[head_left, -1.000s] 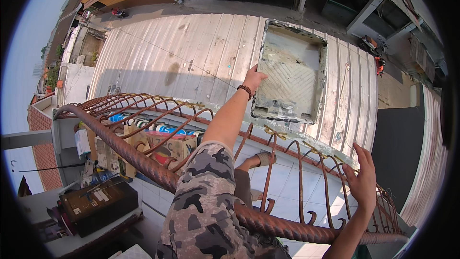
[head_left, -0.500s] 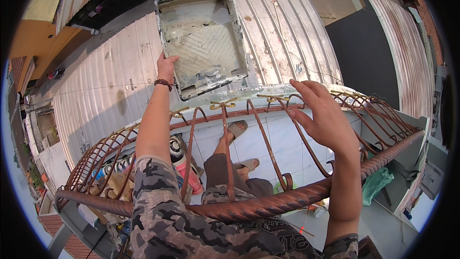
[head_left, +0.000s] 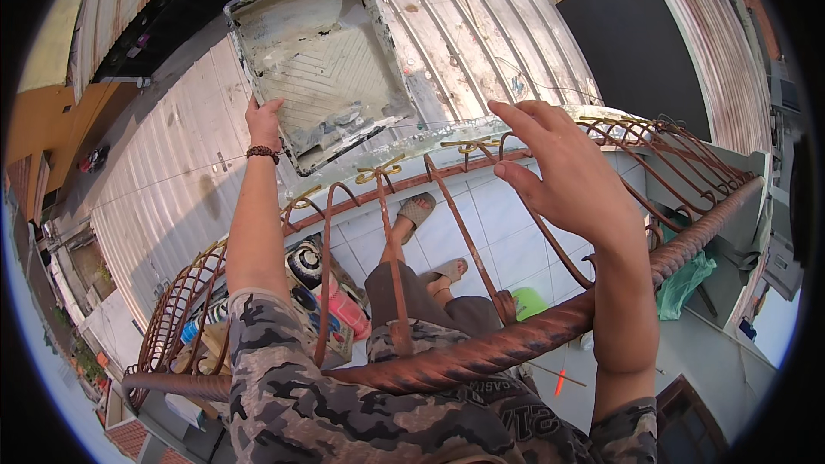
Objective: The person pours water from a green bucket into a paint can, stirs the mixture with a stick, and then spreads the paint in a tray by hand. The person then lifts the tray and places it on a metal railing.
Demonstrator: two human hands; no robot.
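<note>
My left hand [head_left: 264, 126] is closed on the near left edge of a paint tray [head_left: 241, 60], held out past the railing at arm's length. The tray is rectangular, with a dark rim, and dried pale paint crusts its ribbed floor. My left thumb lies over the edge; the other fingers are hidden beneath it. Open and holding nothing I can see, my right hand [head_left: 571, 176] hovers over the railing's right half, fingers stretched forward and thumb apart. Both arms reach over the brown twisted top rail [head_left: 464, 352] of the curved balcony railing.
Below the tray spreads a corrugated metal roof [head_left: 172, 137]. Brown bars with yellow curls [head_left: 378, 174] curve outward from the railing. Paint cans [head_left: 308, 265] and a pink container [head_left: 348, 314] stand at left by my legs. A green bag [head_left: 686, 288] hangs at right.
The tray and my left hand have shifted left in the view. My right hand has moved slightly left, its fingers still stretched. The whole view has turned a little.
</note>
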